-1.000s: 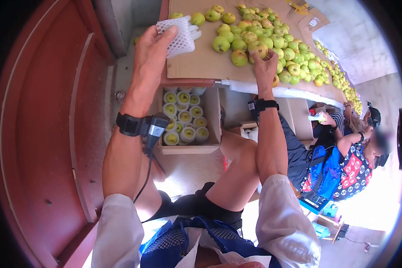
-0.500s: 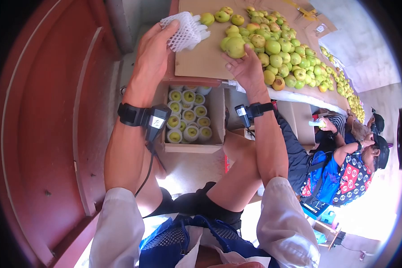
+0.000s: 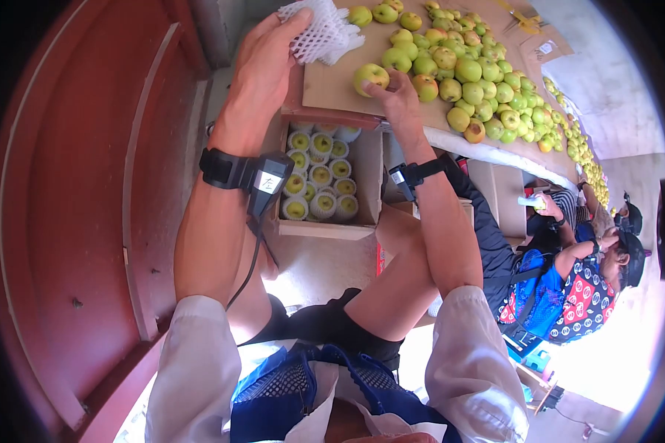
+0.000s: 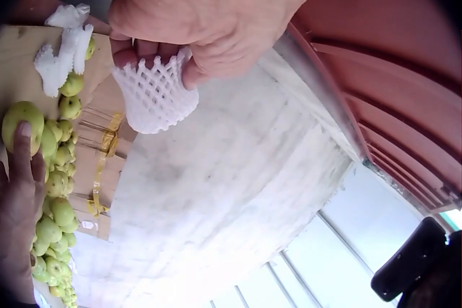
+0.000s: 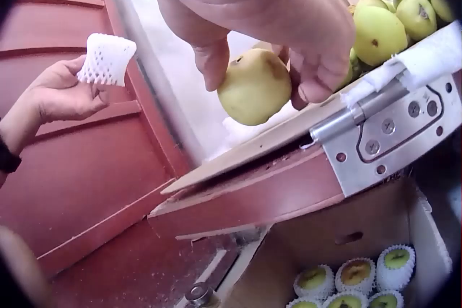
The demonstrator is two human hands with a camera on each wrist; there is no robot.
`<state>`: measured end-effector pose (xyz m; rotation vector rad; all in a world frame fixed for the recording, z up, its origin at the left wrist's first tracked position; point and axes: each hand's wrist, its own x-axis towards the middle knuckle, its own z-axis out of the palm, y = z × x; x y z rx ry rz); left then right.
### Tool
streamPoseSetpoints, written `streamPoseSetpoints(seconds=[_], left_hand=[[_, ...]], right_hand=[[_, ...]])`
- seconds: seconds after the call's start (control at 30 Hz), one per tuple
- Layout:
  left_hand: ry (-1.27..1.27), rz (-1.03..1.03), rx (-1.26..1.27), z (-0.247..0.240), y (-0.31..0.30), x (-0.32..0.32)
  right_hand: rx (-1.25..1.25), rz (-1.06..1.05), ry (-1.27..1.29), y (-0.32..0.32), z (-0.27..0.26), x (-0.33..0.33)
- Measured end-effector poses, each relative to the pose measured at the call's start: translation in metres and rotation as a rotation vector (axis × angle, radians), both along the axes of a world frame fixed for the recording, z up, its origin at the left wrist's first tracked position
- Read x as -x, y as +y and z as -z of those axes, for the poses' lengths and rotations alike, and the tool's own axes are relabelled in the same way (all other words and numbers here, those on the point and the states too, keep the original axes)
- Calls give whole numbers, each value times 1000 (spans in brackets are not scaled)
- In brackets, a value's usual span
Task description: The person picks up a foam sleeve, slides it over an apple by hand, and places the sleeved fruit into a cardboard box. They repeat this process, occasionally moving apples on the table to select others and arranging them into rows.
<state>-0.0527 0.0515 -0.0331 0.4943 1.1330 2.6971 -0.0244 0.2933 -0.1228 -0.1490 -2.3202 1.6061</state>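
Observation:
My left hand (image 3: 264, 66) grips a white foam net sleeve (image 3: 319, 35) between thumb and fingers, over the table's left corner. In the left wrist view the sleeve (image 4: 160, 98) hangs below the fingers, its mesh spread. My right hand (image 3: 403, 107) holds a yellow-green apple (image 3: 369, 78) near the table's front edge, to the right of the sleeve. A brownish patch marks that apple (image 5: 254, 91) in the right wrist view, where thumb and fingers pinch it from both sides. More foam sleeves (image 4: 63, 59) lie on the cardboard by the left corner.
Many loose apples (image 3: 488, 81) cover the cardboard-topped table to the right. Below its edge stands a cardboard box (image 3: 332, 232) with sleeved apples (image 3: 320, 176) in rows. A red door (image 3: 74, 221) is at left. Other people (image 3: 561, 273) sit at right.
The right hand has taken an apple from the pile and brought it left, toward the sleeve. The left hand keeps holding the sleeve; the whole view has shifted slightly.

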Motion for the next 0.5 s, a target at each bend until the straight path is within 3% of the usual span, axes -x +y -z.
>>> streamPoseSetpoints(seconds=[0.1, 0.2, 0.3, 0.4, 0.5], left_hand=[[15, -2, -11, 3, -1, 1], [4, 5, -11, 4, -1, 3], [-23, 2, 0, 4, -1, 3], [-29, -2, 16, 4, -1, 3], [-38, 14, 3, 2, 0, 1]], right_hand=[[-219, 93, -29, 0, 19, 8], [-197, 91, -226, -20, -18, -8], [-378, 62, -93, -9, 7, 6], [-579, 70, -169, -5, 1, 3], [-569, 49, -184, -2, 1, 2]])
